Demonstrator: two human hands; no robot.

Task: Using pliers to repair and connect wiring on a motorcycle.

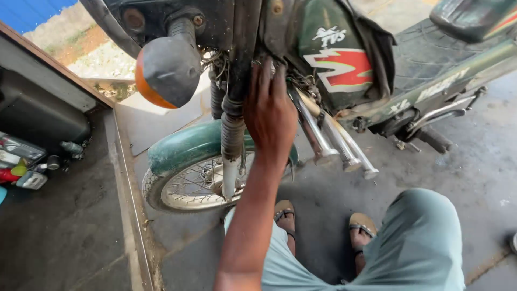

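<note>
Reaching up from where you crouch, your left hand [269,116] lies with its back to the camera against the front of the green moped [344,70], fingers stretched upward into the tangle of cables [301,81] just under the steering head. From this angle you cannot tell whether the fingertips pinch anything; the palm looks flat and the fingers loosely together. Your right hand is out of view.

Just to the left of your hand runs the dark fork leg [232,134] with its ribbed rubber boot, and beyond it hangs an orange-backed turn signal [168,70]. To the right, chrome tubes [334,140] slant down past the fuel tank panel. Below your forearm sit the green front mudguard [186,145] and the spoked wheel [194,186], resting on the concrete floor [474,172]. Your sandalled feet [285,215] are planted near the wheel.
</note>
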